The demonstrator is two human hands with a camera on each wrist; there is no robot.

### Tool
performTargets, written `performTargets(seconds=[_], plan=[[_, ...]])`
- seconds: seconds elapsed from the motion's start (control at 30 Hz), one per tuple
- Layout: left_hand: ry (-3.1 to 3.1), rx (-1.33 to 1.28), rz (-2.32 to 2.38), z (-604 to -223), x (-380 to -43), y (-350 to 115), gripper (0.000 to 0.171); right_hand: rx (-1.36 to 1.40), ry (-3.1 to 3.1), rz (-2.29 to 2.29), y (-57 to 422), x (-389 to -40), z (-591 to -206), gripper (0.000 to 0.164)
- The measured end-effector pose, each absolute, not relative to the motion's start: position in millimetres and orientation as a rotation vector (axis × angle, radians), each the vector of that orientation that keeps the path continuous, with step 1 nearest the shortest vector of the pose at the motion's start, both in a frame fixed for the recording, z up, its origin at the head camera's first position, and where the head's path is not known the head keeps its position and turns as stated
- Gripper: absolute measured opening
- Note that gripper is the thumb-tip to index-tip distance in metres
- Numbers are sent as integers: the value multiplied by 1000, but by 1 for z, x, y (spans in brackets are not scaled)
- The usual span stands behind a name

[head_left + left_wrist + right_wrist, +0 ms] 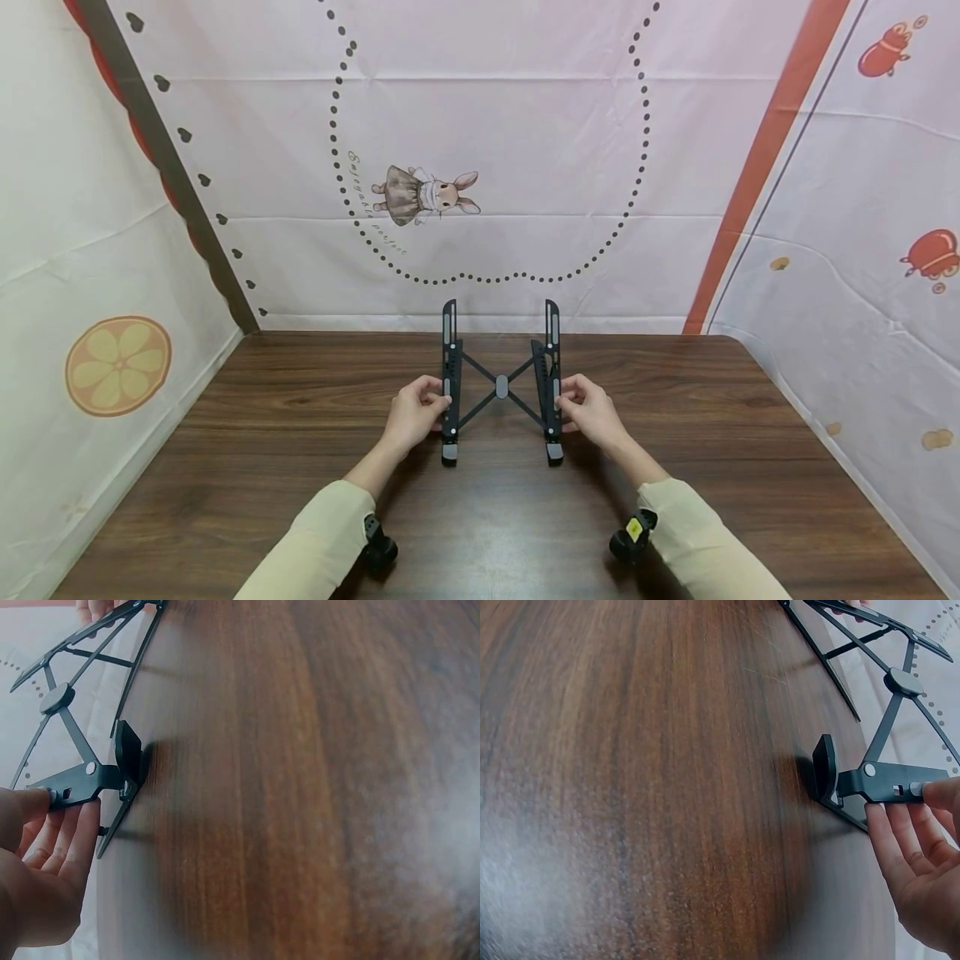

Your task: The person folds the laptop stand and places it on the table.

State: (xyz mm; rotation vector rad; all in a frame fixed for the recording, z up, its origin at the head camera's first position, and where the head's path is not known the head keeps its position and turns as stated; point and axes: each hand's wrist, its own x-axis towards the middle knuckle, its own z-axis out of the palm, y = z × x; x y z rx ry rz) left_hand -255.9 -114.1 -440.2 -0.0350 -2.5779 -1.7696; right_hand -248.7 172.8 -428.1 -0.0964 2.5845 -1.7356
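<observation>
A black folding laptop stand (502,386) stands unfolded on the wooden table, its crossed bars spread between two side rails. On its left rail, my left hand (414,412) pinches the edge, thumb on top and fingers beneath. My right hand (592,410) grips the right rail the same way. In the left wrist view, the left thumb (30,802) presses near a small slot in the rail, close to the upturned front lip (129,750). The right wrist view shows the right hand (922,855) holding the matching rail beside its own lip (825,766).
The brown wooden table (502,525) spreads around the stand. A printed white cloth (495,167) hangs behind it and along both sides. Black wrist cameras sit on the left cuff (378,546) and the right cuff (633,537).
</observation>
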Motion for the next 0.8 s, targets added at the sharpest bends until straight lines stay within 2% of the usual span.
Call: performTargets(seconds=[0.8], plan=[[-2553, 10, -1808, -439, -254, -112, 18, 40, 2445, -1878, 173, -249, -429, 21]])
